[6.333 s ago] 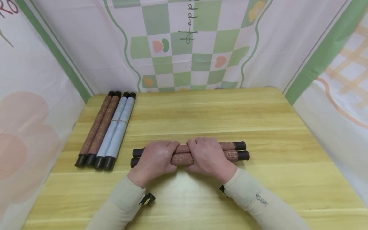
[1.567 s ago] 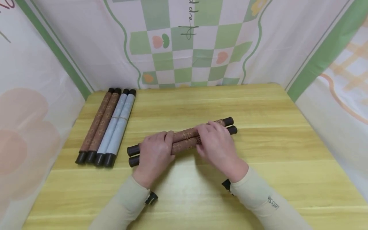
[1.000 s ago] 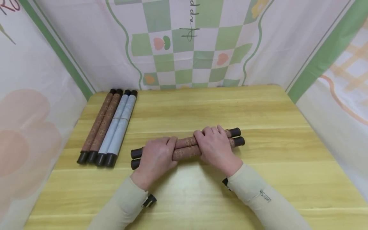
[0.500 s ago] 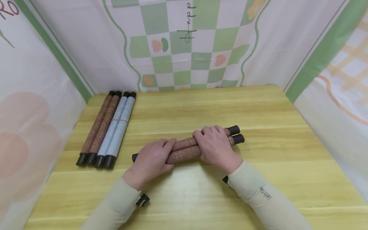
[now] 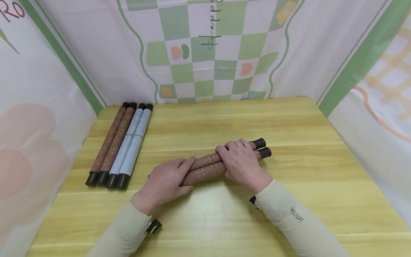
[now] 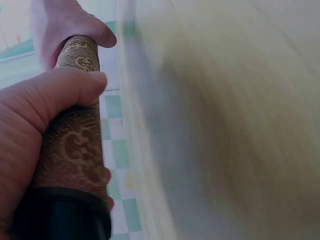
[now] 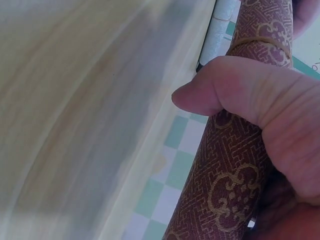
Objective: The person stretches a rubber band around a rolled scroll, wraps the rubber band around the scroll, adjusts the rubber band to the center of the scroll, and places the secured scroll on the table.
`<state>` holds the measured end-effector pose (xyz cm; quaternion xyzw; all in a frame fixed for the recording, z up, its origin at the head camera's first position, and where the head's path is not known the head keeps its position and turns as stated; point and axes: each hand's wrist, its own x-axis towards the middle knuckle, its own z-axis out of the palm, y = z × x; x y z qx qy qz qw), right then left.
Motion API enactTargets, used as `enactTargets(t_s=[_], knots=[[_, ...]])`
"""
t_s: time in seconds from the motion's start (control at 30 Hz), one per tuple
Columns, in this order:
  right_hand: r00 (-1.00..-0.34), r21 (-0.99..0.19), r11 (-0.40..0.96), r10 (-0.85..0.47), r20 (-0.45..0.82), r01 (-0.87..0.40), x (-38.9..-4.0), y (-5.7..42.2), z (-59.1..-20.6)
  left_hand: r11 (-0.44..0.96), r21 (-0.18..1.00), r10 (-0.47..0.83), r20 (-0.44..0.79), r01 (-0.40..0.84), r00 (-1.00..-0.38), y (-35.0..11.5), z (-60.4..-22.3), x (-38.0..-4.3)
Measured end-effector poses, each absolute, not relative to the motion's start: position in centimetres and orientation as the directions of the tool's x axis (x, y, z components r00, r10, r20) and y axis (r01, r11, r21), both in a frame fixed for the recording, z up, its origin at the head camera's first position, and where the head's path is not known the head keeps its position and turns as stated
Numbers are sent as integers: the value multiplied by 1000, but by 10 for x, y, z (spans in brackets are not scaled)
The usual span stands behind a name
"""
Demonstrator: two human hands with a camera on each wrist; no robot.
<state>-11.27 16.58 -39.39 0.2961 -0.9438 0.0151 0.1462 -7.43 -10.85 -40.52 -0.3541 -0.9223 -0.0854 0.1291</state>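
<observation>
A pair of brown scrolls with gold floral patterns and black end caps lies side by side between my hands, right ends angled toward the back. My left hand grips their left end, covering most of the caps there. Farther along, my right hand holds the pair just short of the right caps. The left wrist view has my thumb laid over the patterned scroll, near a black cap. In the right wrist view, a thin band circles the scroll beside my thumb.
On the wooden table, to the left, lie two more brown scrolls next to two pale blue scrolls tied with a thin band. Printed cloth hangs behind the table and along both sides.
My hands were closer together and the scrolls nearly level across the view; now the scrolls slant, right end farther back. Lately my left hand has slid left along them, over the caps.
</observation>
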Motion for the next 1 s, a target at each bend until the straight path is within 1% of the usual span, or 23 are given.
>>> enactTargets(t_s=[0.13, 0.23, 0.33, 0.43, 0.57, 0.67, 0.83, 1.0], knots=[[-780, 57, 823, -556, 288, -565, -114, 164, -395, 736, 37, 633, 314, 676, -708, -111, -407, -73], [-779, 54, 824, -552, 298, -564, -116, 163, -395, 745, 36, 623, 320, 666, -714, -111, -408, -71], [-790, 43, 833, -537, 297, -551, -117, 163, -393, 759, 57, 604, 311, 649, -733, -112, -407, -70], [-808, 25, 847, -514, 288, -530, -118, 164, -392, 784, 91, 569, 291, 614, -769, -114, -407, -70], [-830, -10, 868, -472, 298, -497, -120, 168, -391, 834, 132, 491, 263, 535, -831, -120, -407, -70], [-844, -43, 879, -441, 305, -474, -120, 170, -390, 869, 153, 423, 265, 471, -867, -125, -407, -72], [-861, -54, 892, -414, 296, -448, -120, 174, -388, 915, 178, 305, 288, 363, -908, -134, -405, -77], [-864, -41, 896, -414, 287, -443, -119, 176, -389, 948, 220, 169, 269, 231, -948, -141, -404, -81]])
